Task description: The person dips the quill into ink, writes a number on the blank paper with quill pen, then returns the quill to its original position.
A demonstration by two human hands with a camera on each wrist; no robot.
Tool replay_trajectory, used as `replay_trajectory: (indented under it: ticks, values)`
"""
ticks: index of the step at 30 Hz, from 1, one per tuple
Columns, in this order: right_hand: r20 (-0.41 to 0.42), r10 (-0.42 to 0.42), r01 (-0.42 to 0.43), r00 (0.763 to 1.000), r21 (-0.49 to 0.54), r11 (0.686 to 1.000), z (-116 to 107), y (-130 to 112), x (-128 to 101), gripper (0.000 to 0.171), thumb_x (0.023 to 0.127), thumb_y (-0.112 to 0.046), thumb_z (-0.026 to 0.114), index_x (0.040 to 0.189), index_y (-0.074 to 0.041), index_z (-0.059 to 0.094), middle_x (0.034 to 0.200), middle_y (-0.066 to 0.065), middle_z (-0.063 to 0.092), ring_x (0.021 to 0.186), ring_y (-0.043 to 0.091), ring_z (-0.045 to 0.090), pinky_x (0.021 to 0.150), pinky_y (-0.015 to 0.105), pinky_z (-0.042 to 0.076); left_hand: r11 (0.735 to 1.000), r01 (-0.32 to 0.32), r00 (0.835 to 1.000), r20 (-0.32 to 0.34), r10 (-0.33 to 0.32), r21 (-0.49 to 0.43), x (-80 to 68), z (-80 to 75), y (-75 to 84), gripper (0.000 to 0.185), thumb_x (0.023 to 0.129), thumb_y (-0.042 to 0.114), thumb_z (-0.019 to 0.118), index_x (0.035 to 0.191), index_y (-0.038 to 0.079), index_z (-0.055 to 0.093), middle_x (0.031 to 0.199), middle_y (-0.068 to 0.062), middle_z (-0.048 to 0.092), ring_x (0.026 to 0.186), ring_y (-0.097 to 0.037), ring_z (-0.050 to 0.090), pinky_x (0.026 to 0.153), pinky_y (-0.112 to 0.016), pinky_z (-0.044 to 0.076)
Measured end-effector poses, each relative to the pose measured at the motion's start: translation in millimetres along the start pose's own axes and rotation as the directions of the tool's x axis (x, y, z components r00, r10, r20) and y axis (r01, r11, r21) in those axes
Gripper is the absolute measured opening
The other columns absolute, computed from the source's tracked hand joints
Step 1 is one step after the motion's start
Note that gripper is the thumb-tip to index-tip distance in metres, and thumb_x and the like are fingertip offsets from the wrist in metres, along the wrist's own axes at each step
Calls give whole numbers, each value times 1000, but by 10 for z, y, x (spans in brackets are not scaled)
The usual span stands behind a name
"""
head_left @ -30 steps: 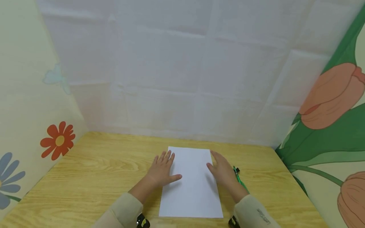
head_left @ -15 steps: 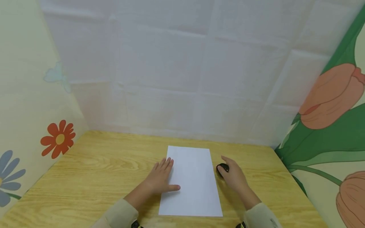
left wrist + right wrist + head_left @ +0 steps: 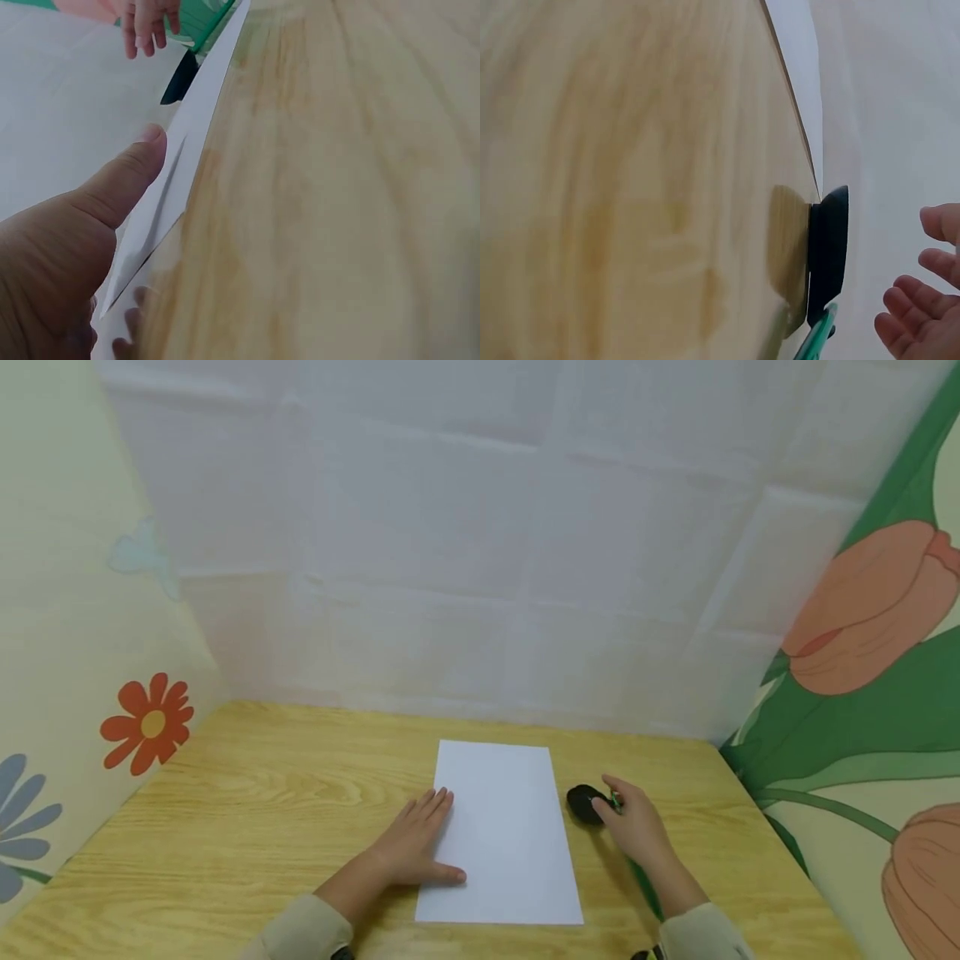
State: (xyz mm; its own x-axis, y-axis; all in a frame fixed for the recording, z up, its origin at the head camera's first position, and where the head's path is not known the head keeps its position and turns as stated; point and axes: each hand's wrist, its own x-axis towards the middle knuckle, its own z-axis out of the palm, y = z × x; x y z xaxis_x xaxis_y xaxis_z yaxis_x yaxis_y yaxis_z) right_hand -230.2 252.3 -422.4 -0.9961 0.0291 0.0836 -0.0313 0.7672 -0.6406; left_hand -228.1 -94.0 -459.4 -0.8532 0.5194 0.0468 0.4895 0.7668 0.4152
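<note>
white sheet [image 3: 498,835] and green-handled black tool [image 3: 583,806] on the desk [image 3: 322,768]

so the sheet's around mid-desk, top end near the far edge. left hand [image 3: 416,843] is at its left edge, fingers straight and slightly spread, thumb stuck out over it. tool's just beside the sheet's right edge, handle running toward the desk's near edge. right hand [image 3: 639,828] is above it, fingers loosely bent, clear of it.

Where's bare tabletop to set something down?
Yellowish wood table lies bare left of the left hand, towards the cream flowered backdrop, and right of the right hand, towards the tulip backdrop. Crowded: between the white rectangular paper sheet and right hand, where a black rounded object sits.
</note>
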Motion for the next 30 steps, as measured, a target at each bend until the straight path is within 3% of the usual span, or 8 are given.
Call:
replay_trajectory:
  ticks: [11,25,30]
  values:
    - [-22,48,-48,999,-2,999,-64,189,-10,52,97,-24,60,143,-3,47,138,25,52,120,40,53,92,54,50,999,-28,999,-25,28,-20,-11,153,-135,118,72,66,74,151,-7,26,159,-25,26,149,-42,19,119,-61,15]
    - [20,114,-115,993,54,992,-80,367,18,49,95,-22,63,137,0,52,125,24,58,107,32,57,80,39,54,999,-14,1000,-7,14,-30,-30,149,-132,118,72,70,71,151,-6,28,160,-22,26,150,-40,20,120,-60,14]
    - [41,120,-122,992,57,991,-81,432,19,49,95,-21,62,138,-1,52,124,24,59,107,32,59,82,40,55,999,-4,1000,7,5,-32,-19,158,-134,117,73,71,70,152,-4,27,161,-20,25,151,-39,18,121,-58,12]
